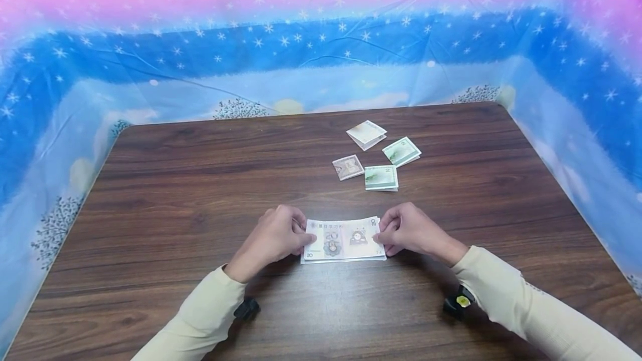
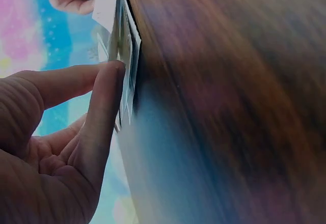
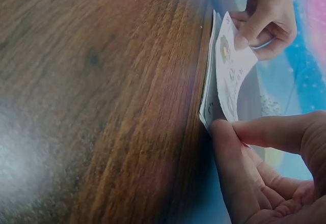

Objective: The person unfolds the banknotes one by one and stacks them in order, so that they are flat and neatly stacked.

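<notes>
Left hand [image 1: 281, 235]: thumb and fingers pinched on the left short end of the stack [image 1: 343, 241]
Right hand [image 1: 408, 230]: same pinch at the right short end
Stack: several notes, top one marked 20; over the near half of the table [image 1: 175, 183], long axis side to side, roughly parallel to the far edge
Key relation: stack runs straight across from grip to grip, neither hand nearer; top note bows off the ones beneath, so layers aren't flush
Toward far edge: near green note [image 1: 380, 177], far green note [image 1: 400, 150], brown note [image 1: 348, 167], pale note [image 1: 367, 132], all folded; right hand is the nearer one to the green pair
Hard to see: note count in the stack, can't tell; underside touching table or just clear, can't tell either; fingers under the stack mostly hidden from above; table's near edge and near corners cut off
</notes>
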Demonstrator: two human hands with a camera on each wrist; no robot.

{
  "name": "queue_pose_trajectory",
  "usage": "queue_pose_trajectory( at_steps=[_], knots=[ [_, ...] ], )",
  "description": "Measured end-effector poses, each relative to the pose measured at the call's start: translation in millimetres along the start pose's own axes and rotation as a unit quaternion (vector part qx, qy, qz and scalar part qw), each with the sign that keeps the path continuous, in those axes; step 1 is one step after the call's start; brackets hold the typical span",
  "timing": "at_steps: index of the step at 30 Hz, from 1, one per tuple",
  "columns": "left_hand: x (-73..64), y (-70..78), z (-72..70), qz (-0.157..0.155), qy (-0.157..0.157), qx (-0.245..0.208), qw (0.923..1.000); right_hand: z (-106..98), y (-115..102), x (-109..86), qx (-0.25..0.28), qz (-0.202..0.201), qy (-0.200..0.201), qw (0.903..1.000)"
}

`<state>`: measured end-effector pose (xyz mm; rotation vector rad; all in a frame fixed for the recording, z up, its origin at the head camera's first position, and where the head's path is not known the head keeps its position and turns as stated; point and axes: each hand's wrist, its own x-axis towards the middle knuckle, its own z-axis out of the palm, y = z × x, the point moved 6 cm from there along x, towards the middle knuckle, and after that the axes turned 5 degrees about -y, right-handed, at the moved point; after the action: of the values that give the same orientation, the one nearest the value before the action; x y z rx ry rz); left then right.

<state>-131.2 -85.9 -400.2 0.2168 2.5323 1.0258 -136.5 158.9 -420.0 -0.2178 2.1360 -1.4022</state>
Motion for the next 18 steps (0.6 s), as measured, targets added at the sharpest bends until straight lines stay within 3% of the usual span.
queue_pose_trajectory(
  at_steps=[9, 18],
  knots=[
    [0.8, 1.6, 1.2, 0.013, 0.013, 0.058, 0.9982, 0.1, -2.4, 1.1, -0.095, -0.004, 0.027, 0.9951],
    [-0.3, 4.4, 0.1, 0.032, 0.045, 0.104, 0.993, -2.8, -2.4, 2.2, -0.127, -0.003, 0.046, 0.9908]
  ],
)
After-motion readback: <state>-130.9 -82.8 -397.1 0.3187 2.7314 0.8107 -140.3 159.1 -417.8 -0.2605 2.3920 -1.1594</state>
